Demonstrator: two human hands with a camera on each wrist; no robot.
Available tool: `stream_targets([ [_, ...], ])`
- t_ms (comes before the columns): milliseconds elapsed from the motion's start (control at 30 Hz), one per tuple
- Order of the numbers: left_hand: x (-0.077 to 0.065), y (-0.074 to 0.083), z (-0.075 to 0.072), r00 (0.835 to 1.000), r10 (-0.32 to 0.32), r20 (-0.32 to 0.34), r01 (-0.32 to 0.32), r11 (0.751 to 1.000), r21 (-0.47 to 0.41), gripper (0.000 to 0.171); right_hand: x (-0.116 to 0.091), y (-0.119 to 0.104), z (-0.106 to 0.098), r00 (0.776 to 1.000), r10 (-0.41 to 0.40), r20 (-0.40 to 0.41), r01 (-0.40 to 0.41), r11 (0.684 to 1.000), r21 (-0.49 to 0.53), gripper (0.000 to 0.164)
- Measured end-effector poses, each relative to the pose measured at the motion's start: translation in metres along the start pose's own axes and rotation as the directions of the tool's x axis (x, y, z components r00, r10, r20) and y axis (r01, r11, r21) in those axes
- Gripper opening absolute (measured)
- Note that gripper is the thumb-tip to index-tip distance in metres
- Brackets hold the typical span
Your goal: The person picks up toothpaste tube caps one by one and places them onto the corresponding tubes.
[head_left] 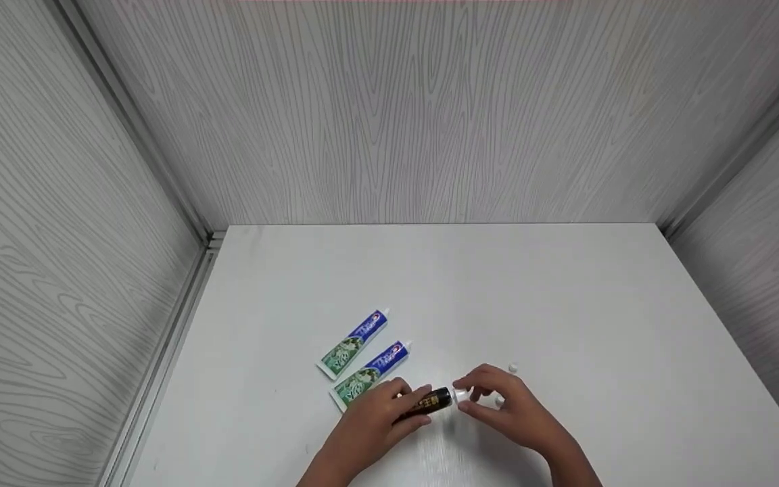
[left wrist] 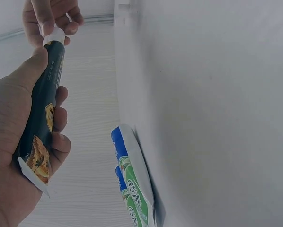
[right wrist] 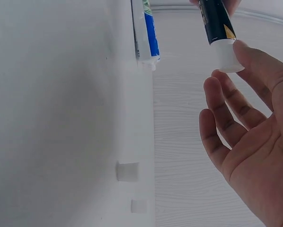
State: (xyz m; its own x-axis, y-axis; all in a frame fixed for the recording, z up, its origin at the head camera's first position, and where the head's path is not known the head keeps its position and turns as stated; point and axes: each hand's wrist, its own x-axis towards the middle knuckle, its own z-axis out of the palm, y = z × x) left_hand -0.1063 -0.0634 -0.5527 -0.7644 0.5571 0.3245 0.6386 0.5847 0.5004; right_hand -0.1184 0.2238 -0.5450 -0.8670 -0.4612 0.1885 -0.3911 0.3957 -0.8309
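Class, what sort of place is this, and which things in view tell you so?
Probably a walled work booth: pale wood-grain panels stand on three sides of a white table, and over it the left hand grips a black tube.

Two tubes [head_left: 354, 344] side by side on table [head_left: 531, 291]. Right of them, third tube [head_left: 439, 399] between left hand [head_left: 377, 418] and right hand [head_left: 508, 404]. Caps [head_left: 513, 368] farther right.

White table [head_left: 565, 291], two blue-green tubes [head_left: 354, 343], two white caps [head_left: 513, 367]
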Motion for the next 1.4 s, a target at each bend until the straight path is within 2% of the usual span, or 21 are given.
stream_targets([
  [567,0.0042,0.0028,-0.0047,0.999,-0.027,0.024,0.028,0.999,-0.046,0.042,0.0017,0.0046,0.0012,0.999,0.031,0.021,-0.031,1.0,-0.005,0.026],
  [700,0.0042,0.0019,-0.0052,1.0,-0.018,0.024,0.018,0.999,-0.03,0.042,0.0024,0.0027,0.0017,0.999,0.019,0.027,-0.019,1.0,-0.005,0.026],
  [867,0.0038,0.0008,-0.0036,1.0,0.011,-0.006,-0.011,1.0,-0.022,0.041,0.0029,0.0005,0.0025,1.0,-0.014,0.017,0.014,1.0,-0.014,0.026],
  [1033,0.0036,0.0006,-0.0023,0.999,0.039,-0.03,-0.04,0.999,-0.012,0.041,0.0025,-0.0007,0.0033,1.0,-0.014,0.013,0.015,1.0,-0.024,0.025],
  [1400,0.0042,0.0038,-0.004,0.999,0.033,0.004,-0.033,0.999,-0.025,0.04,0.0016,0.0014,0.003,1.0,0.01,0.027,-0.011,1.0,0.009,0.024],
])
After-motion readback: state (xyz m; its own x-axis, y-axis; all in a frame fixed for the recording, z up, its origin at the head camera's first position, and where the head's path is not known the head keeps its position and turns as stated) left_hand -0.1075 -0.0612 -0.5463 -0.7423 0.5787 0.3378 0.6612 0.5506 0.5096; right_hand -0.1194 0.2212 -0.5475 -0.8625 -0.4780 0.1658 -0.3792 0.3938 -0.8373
